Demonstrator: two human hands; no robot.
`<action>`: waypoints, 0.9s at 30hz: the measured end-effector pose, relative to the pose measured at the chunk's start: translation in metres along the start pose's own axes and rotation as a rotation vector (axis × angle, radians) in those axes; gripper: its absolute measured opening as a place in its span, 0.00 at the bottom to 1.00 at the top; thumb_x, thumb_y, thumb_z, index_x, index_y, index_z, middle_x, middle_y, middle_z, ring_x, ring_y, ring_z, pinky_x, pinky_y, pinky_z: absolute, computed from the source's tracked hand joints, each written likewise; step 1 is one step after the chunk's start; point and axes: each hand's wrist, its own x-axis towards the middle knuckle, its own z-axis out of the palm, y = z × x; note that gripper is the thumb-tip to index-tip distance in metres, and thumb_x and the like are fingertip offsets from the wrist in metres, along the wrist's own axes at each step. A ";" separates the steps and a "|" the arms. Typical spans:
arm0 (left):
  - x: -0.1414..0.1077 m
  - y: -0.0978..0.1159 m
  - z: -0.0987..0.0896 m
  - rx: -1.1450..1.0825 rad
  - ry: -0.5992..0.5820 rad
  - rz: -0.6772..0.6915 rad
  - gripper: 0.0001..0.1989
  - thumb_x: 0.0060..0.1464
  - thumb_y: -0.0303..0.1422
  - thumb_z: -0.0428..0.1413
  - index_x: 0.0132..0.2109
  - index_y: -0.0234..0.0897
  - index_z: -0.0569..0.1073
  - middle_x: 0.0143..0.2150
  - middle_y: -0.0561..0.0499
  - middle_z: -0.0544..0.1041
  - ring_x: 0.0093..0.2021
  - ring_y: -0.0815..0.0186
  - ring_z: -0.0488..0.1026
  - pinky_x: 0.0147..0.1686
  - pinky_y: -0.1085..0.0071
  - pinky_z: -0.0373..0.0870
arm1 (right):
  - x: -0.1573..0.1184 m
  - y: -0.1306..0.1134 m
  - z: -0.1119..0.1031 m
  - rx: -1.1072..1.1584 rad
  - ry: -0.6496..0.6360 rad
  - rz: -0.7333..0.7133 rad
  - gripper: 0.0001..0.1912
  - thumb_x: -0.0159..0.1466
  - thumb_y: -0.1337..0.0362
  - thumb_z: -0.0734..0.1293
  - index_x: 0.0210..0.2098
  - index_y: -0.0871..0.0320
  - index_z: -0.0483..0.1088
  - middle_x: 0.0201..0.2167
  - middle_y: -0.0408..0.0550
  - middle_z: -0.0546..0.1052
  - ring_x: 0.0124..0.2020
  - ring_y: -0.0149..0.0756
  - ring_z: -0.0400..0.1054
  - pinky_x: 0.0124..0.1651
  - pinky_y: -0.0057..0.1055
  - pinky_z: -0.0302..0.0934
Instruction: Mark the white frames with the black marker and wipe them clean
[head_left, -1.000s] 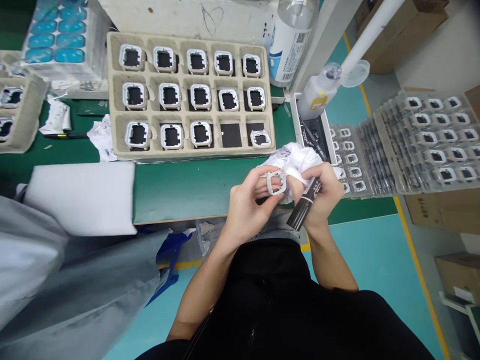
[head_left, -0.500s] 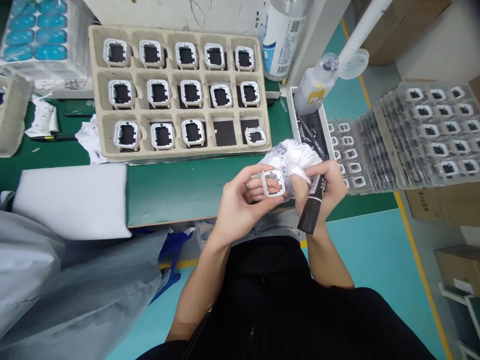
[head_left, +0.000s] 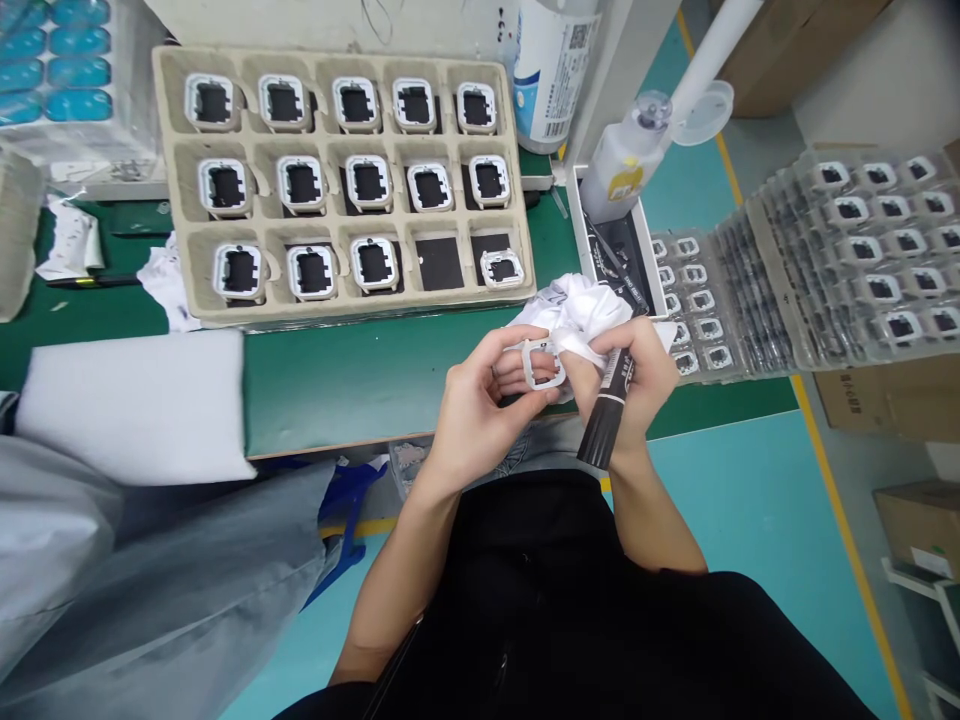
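Observation:
My left hand (head_left: pixel 491 400) grips a small white square frame (head_left: pixel 541 366) by its edges, near the front edge of the green bench. Beside it my right hand (head_left: pixel 630 390) is closed on a white cloth (head_left: pixel 581 312) and also holds a black marker (head_left: pixel 606 410), which points down toward me. The cloth touches the upper right corner of the frame. Behind my hands lies a pulp tray (head_left: pixel 360 225) with rows of similar frames in its compartments. One front-row compartment (head_left: pixel 440 263) holds only a dark pad, and the frame right of it (head_left: pixel 501 268) lies tilted.
A white foam sheet (head_left: pixel 135 405) lies at the left. A large labelled bottle (head_left: pixel 553 75), a dispenser bottle (head_left: pixel 622 170) in a white box (head_left: pixel 651 245) and stacked clear trays (head_left: pixel 780 260) stand at the right. Grey fabric (head_left: pixel 187 570) hangs lower left.
The cloth in my right hand has moved left onto the white frame's corner, and the marker has moved with it. The view has shifted slightly. My left hand still holds the frame.

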 end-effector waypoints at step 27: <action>-0.004 0.010 -0.007 -0.177 -0.030 -0.029 0.30 0.55 0.35 0.85 0.60 0.41 0.83 0.46 0.51 0.94 0.46 0.57 0.96 0.50 0.69 0.94 | -0.003 0.001 0.002 -0.064 0.100 0.010 0.17 0.70 0.57 0.77 0.32 0.49 0.67 0.24 0.34 0.64 0.24 0.31 0.56 0.28 0.33 0.54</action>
